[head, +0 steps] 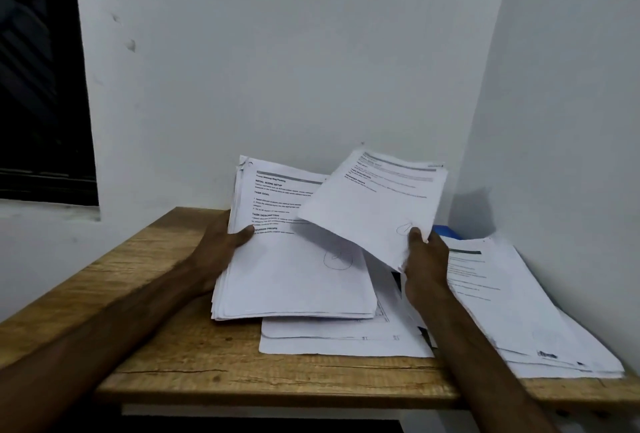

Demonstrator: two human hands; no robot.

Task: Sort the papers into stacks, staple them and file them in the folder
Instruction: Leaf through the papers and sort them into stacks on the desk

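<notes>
My left hand [218, 249] grips a thick bundle of printed papers [294, 277] by its left edge, thumb on the top page, holding it tilted above the wooden table [166, 356]. My right hand [424, 263] pinches a few loose sheets [374, 204] at their lower corner, lifted over the bundle's right side. Under the bundle lies a flat pile of papers [339, 342] on the table. Another stack of papers [512, 308] lies spread at the right. A blue folder [448, 232] peeks out behind that stack, mostly hidden.
White walls close in behind and on the right, forming a corner. A dark window [38, 86] is at the left. The table's front edge runs along the bottom of the view, with bare wood at the left.
</notes>
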